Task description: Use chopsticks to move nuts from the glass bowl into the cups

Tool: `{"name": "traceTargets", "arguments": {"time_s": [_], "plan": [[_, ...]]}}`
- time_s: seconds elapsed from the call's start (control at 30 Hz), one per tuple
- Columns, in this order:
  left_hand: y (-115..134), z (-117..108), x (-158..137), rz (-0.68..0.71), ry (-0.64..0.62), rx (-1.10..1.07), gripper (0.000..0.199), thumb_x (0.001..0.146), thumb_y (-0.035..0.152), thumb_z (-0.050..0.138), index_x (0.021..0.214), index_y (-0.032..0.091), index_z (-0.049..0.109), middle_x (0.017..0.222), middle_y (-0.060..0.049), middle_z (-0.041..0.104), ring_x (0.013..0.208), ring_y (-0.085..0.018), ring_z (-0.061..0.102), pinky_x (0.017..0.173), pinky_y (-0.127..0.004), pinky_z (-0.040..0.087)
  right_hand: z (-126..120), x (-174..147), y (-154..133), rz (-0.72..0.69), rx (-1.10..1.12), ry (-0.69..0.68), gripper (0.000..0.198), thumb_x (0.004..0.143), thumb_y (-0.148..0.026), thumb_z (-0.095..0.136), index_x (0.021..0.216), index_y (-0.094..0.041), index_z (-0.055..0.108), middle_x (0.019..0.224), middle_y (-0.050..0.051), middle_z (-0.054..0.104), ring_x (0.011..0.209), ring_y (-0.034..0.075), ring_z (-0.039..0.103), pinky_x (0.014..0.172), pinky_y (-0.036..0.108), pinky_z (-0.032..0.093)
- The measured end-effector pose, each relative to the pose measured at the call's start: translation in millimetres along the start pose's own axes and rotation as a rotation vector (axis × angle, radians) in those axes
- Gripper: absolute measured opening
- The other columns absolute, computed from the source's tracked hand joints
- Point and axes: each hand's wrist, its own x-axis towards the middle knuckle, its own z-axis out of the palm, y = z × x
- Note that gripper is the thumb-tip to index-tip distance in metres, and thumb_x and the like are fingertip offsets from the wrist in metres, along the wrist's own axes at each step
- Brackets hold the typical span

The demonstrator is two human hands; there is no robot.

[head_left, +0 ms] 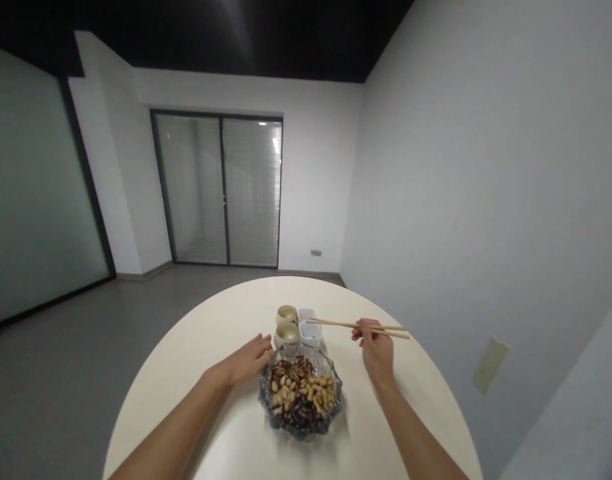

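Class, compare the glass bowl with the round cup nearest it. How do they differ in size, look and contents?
Size: the bowl is much wider than the cup.
Look: the bowl is see-through with a jagged rim; the cup is opaque with a smooth, round rim.
Contents: the bowl holds nuts and seeds; the cup shows its greenish inside.
Shared: both stand upright on the table.

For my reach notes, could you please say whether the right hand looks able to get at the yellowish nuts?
Likely yes: the right hand holds chopsticks near the glass bowl, whose open top leaves the yellowish nuts uncovered; nothing appears in between.
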Motion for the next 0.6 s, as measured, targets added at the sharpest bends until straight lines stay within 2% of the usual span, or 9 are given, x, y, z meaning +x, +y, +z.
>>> {"name": "traceTargets", "arguments": {"time_s": [0.17, 0.37, 0.6], "plan": [[-3, 1, 1, -0.022, -0.012, 0.011, 0.058, 0.101, 0.058, 0.024, 0.116, 0.019, 0.063, 0.137, -0.01, 0.058, 0.14, -0.027, 0.037, 0.122, -0.045, 0.017, -3, -6, -16, -0.019, 0.055, -0.055, 0.049, 0.089, -0.065, 0.053, 0.076, -0.019, 0.062, 0.051, 0.001, 0.061, 0.046, 0.015, 0.053, 0.044, 0.024, 0.044], [2, -2, 1, 0.013, 0.0, 0.002, 0.055, 0.102, 0.058, 0.023, 0.108, 0.022, 0.065, 0.131, -0.006, 0.063, 0.137, -0.025, 0.041, 0.122, -0.045, 0.016, -3, -13, -31, 0.007, 0.105, -0.173, 0.052, 0.087, -0.069, 0.053, 0.069, -0.02, 0.058, 0.047, 0.0, 0.057, 0.045, 0.015, 0.054, 0.044, 0.025, 0.045], [-3, 1, 4, -0.018, 0.006, -0.002, 0.055, 0.101, 0.059, 0.026, 0.109, 0.021, 0.066, 0.138, -0.007, 0.058, 0.139, -0.026, 0.039, 0.122, -0.046, 0.017, -5, -13, -32, 0.009, 0.058, -0.225, 0.057, 0.087, -0.073, 0.049, 0.065, -0.021, 0.057, 0.046, 0.001, 0.057, 0.043, 0.015, 0.055, 0.043, 0.024, 0.044]]}}
